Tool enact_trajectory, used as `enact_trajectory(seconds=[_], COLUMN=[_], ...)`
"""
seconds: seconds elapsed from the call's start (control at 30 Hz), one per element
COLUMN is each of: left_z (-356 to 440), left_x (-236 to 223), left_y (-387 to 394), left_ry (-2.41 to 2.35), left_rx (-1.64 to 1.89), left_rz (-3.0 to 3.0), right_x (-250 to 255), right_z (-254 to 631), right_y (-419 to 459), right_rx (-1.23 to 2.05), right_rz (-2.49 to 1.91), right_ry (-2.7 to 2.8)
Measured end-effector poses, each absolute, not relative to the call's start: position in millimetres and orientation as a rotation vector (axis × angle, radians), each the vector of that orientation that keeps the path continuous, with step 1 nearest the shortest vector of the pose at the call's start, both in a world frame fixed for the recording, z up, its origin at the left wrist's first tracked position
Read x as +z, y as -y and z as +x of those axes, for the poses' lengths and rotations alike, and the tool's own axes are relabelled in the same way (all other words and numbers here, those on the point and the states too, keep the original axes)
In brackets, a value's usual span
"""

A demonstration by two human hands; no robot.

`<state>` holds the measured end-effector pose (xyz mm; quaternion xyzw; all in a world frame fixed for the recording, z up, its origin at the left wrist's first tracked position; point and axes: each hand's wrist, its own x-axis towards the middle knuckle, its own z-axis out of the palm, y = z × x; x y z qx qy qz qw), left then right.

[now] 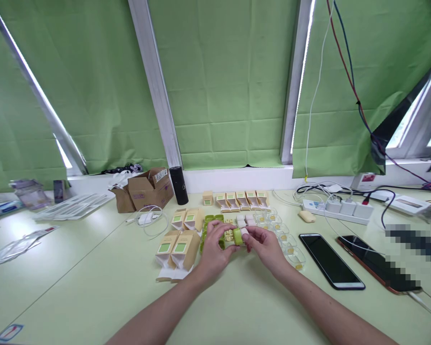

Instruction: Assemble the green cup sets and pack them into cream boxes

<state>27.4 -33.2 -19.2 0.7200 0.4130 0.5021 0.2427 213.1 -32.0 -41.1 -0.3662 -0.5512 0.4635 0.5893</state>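
My left hand (215, 251) has its thumb and fingers closed around a small green cup (237, 236). At the cup's right side, my right hand (267, 247) pinches a small white piece (243, 232); whether it sits inside the cup or just against it I cannot tell. Behind my left hand stand several dark green cups (209, 218), partly hidden by it. Pale yellow small parts (230, 222) and white pieces (249, 218) lie just beyond my fingers. Clear plastic cups with yellow centres (282, 228) spread beside my right hand.
Open cartons (192, 244) stand left of my hands, and a row of smaller-looking cartons (241, 200) stands behind. Two phones (330, 261) lie at right, near a power strip (339, 211) with cables. A cardboard box (153, 190) and black cylinder (178, 186) stand at back left.
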Motion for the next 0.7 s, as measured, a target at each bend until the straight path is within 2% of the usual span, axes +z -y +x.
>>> enact_trajectory(seconds=[0.47, 0.7], left_z=[29.5, 31.6], left_x=[-25.9, -25.5], left_y=[31.9, 39.7], left_ry=[-1.073, -1.127], left_rx=[1.376, 1.363], left_rz=[1.982, 2.287], right_x=[-41.4, -41.7], right_z=[213.5, 210.0], right_y=[34.8, 34.4], right_rx=[1.0, 1.059], right_rz=[-0.908, -0.844], right_ry=[1.324, 1.247])
